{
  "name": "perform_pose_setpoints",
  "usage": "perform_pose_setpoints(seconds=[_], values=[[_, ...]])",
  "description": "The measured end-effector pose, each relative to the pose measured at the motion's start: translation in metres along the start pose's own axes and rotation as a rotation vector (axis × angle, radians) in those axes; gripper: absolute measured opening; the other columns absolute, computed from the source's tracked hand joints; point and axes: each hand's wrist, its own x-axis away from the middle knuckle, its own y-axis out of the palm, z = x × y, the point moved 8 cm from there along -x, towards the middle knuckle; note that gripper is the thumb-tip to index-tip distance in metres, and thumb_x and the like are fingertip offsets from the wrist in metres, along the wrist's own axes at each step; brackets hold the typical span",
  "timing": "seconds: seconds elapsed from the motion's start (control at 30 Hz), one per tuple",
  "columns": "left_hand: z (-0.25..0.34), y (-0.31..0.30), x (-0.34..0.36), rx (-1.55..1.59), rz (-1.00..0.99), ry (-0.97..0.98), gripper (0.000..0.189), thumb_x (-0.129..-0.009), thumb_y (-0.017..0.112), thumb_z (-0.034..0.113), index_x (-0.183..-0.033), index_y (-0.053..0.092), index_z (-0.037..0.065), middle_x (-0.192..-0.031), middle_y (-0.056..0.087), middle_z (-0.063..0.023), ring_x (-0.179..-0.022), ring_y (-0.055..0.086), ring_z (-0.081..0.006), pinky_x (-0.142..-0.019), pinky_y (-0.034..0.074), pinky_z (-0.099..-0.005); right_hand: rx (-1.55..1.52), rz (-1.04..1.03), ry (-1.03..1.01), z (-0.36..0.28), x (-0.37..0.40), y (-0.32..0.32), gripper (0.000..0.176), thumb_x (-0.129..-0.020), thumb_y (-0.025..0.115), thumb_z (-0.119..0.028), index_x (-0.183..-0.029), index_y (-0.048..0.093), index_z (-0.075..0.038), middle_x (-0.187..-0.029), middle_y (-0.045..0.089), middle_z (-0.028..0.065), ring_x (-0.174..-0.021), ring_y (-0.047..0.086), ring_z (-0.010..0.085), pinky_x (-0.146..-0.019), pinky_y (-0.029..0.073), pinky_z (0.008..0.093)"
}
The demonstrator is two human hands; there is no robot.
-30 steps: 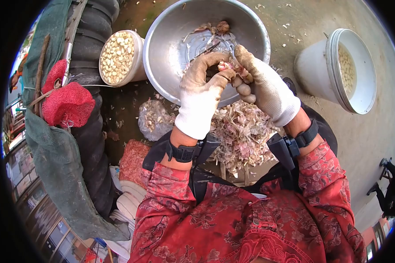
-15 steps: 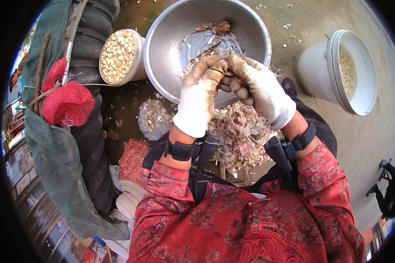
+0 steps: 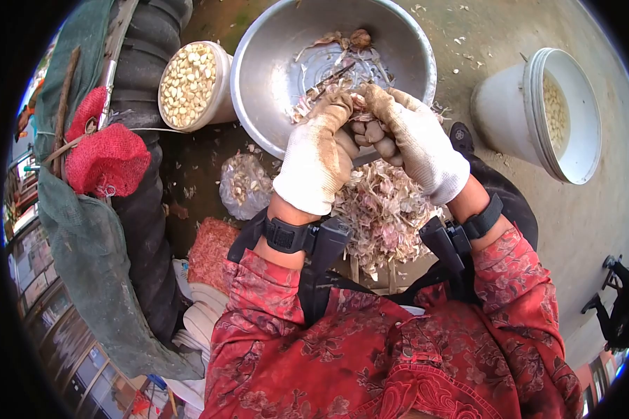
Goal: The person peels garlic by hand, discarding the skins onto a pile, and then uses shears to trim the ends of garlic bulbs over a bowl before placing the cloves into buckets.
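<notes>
Both hands wear white knitted gloves with brown-stained fingers and meet over the near rim of a large metal basin (image 3: 258, 91). My left hand (image 3: 319, 153) is closed, its thumb and fingertips pinching at a piece of garlic (image 3: 358, 105) that is mostly hidden. From the other side my right hand (image 3: 412, 143) grips the same garlic, its grey-coated fingers curled underneath. Dry garlic skins (image 3: 321, 94) and a brownish bulb (image 3: 360, 38) lie in the basin. Below the hands is a heap of papery garlic skins (image 3: 381, 216).
A white bucket of peeled cloves (image 3: 189, 87) stands left of the basin. Another white bucket (image 3: 503, 105), tilted in view, holds cloves at the right. A clear plastic bag (image 3: 244, 187), a red mesh sack (image 3: 212, 255) and a ribbed black tube (image 3: 143, 77) are at the left.
My left hand has shifted slightly left and down, turning a little, so its fingertips are further from the right hand's. My right hand stays almost in place.
</notes>
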Motion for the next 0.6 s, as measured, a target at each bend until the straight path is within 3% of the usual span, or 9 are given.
perform_pose_setpoints(seconds=[0.07,0.3,0.47,0.6], values=[[0.004,0.008,0.003,0.010,-0.017,-0.010,0.018,-0.097,0.042,0.011,-0.106,0.055,0.002,-0.087,0.057,-0.0083,-0.079,0.059,-0.0202,-0.080,0.051,-0.0343,0.020,0.002,-0.037,-0.006,0.000,0.002,0.035,-0.097,0.051,-0.039,-0.100,0.060,-0.006,-0.074,0.061,-0.0012,-0.052,0.048,0.0017,-0.042,0.035,0.0167],[0.011,0.007,0.005,-0.074,0.002,0.036,0.021,-0.096,0.042,0.011,-0.111,0.053,0.001,-0.091,0.060,-0.0110,-0.083,0.061,-0.0221,-0.083,0.051,-0.0359,0.024,-0.093,-0.017,0.000,-0.004,-0.004,0.040,-0.099,0.046,-0.040,-0.092,0.063,-0.005,-0.071,0.062,-0.0014,-0.051,0.043,0.0009,-0.041,0.031,0.0162],[0.006,0.001,-0.006,-0.077,-0.095,0.002,0.027,-0.097,0.042,0.015,-0.117,0.052,-0.001,-0.097,0.061,-0.0121,-0.089,0.061,-0.0205,-0.088,0.050,-0.0345,0.038,-0.064,-0.022,-0.004,-0.002,-0.006,0.041,-0.099,0.044,-0.040,-0.090,0.063,-0.005,-0.070,0.060,-0.0026,-0.049,0.040,0.0009,-0.041,0.030,0.0164],[0.012,0.015,0.003,-0.122,-0.051,-0.005,0.028,-0.098,0.042,0.017,-0.117,0.051,-0.002,-0.098,0.059,-0.0107,-0.088,0.060,-0.0183,-0.083,0.051,-0.0306,0.000,-0.108,-0.007,-0.001,-0.005,-0.005,0.037,-0.099,0.045,-0.039,-0.093,0.061,-0.006,-0.068,0.056,-0.0039,-0.049,0.039,0.0011,-0.041,0.029,0.0166]])
